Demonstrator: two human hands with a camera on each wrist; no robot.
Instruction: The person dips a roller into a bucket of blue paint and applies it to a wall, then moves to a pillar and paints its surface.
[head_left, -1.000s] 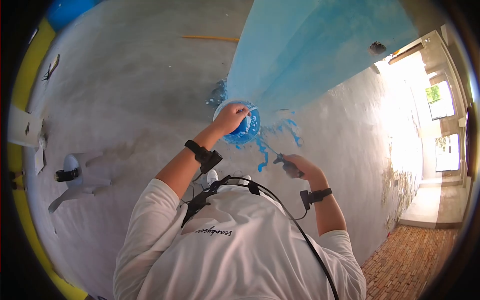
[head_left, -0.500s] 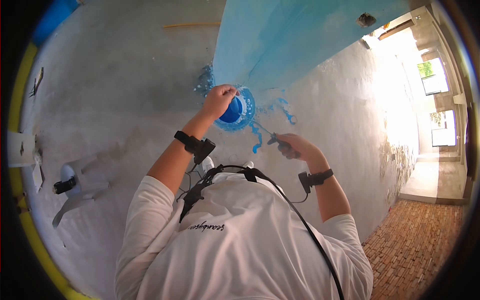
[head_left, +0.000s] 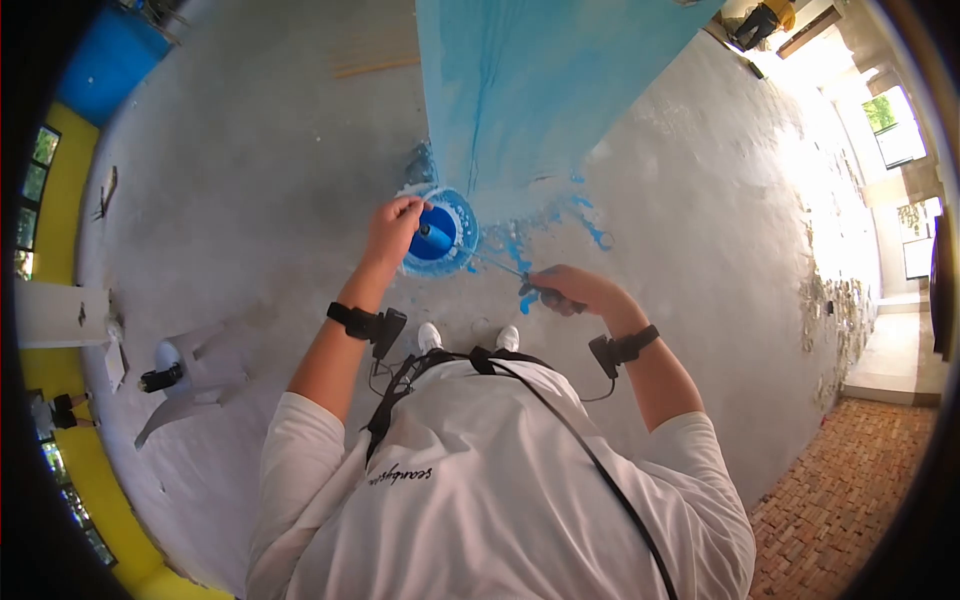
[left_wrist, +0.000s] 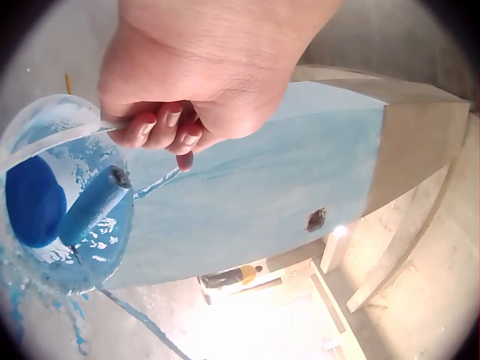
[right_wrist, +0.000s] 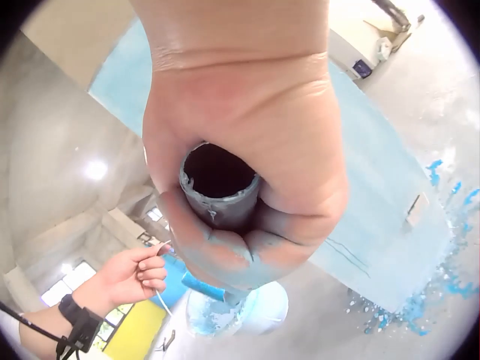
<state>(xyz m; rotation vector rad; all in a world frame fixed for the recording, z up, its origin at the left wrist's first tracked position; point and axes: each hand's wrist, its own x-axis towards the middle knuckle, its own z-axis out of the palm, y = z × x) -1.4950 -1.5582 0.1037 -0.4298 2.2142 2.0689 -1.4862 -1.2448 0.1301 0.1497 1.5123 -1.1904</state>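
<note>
My left hand (head_left: 391, 232) curls its fingers round the white handle (left_wrist: 56, 141) of a paint bucket (left_wrist: 112, 264), whose inside is coated with light blue and holds darker blue paint (left_wrist: 34, 201). A blue paint roller (left_wrist: 96, 206) lies over the bucket's mouth, tilted. The right hand (head_left: 572, 290) grips the roller's handle (right_wrist: 220, 196), its open hollow end towards the right wrist camera. Blue paint smears the right fingers (right_wrist: 225, 259). A thin rod (head_left: 492, 261) runs from this hand to the roller.
A light blue painted wall (head_left: 520, 90) rises beyond the bucket. Blue splashes (head_left: 585, 210) mark the grey floor (head_left: 690, 270). A white chair (head_left: 190, 375) lies at the left, brick paving (head_left: 850, 500) is at the lower right, and another person (head_left: 765, 22) is far off at the upper right.
The bucket and left hand have shifted left in the head view. The roller now shows over the bucket's mouth, and the right hand has moved slightly left and up.
</note>
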